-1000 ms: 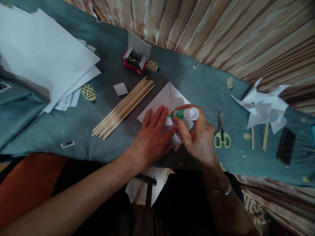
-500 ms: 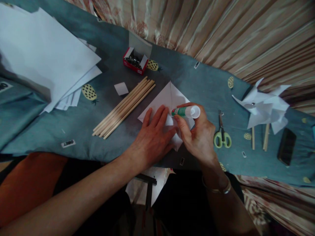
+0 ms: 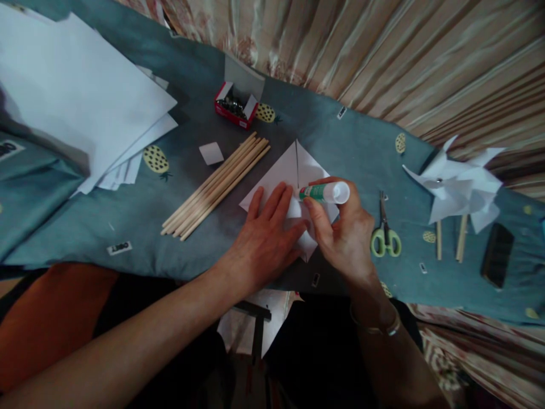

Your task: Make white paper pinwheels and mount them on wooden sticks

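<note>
A square of white paper [image 3: 279,169] with slits running in from its corners lies cornerwise on the cloth in front of me. My left hand [image 3: 272,241] rests flat on its left part, fingers spread. In my right hand [image 3: 343,227] is a green and white glue stick [image 3: 326,193], held tilted between thumb and fingers. Its tip points left, at the middle of the paper, beside my left fingertips; whether it touches the paper is hard to see. Both hands cover much of the paper's lower half.
Left of the paper lie several wooden sticks [image 3: 217,184] and a small paper scrap [image 3: 211,153]. Behind them stands an open red box [image 3: 233,117] of shiny pins. White sheets [image 3: 93,85] pile far left. To the right are scissors [image 3: 385,233], paper pinwheels [image 3: 460,184] and a phone [image 3: 497,254].
The view has shifted very slightly. My right hand and the glue stick stay almost in place over the paper's middle, and my left hand keeps lying on the paper.
</note>
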`<state>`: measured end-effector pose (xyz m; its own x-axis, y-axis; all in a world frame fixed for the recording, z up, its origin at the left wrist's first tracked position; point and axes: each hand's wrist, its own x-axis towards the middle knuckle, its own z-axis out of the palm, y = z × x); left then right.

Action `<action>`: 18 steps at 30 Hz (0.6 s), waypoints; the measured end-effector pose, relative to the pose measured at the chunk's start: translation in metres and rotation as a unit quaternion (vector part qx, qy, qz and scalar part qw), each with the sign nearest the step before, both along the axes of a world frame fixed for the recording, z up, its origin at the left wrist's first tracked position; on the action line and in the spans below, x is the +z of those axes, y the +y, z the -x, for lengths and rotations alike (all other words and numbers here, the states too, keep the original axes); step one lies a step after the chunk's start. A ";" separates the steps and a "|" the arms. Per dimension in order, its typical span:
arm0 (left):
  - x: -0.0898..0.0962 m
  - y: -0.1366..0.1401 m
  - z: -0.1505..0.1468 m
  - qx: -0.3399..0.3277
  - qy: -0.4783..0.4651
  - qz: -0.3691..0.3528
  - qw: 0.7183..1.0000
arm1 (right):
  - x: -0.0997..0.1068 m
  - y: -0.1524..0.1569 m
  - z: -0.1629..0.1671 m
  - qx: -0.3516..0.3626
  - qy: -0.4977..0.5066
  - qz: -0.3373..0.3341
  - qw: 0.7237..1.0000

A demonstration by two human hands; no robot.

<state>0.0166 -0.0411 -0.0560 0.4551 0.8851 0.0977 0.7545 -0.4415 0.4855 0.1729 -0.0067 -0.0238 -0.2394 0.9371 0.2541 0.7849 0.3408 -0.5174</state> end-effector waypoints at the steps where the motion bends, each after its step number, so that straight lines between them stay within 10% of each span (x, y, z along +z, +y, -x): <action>1: 0.000 0.000 0.000 0.000 0.002 0.001 1.000 | 0.000 0.000 0.000 0.000 0.002 0.000 1.000; 18: -0.006 0.000 0.000 0.002 -0.019 -0.012 1.000 | -0.026 0.018 -0.021 -0.030 0.157 0.027 0.987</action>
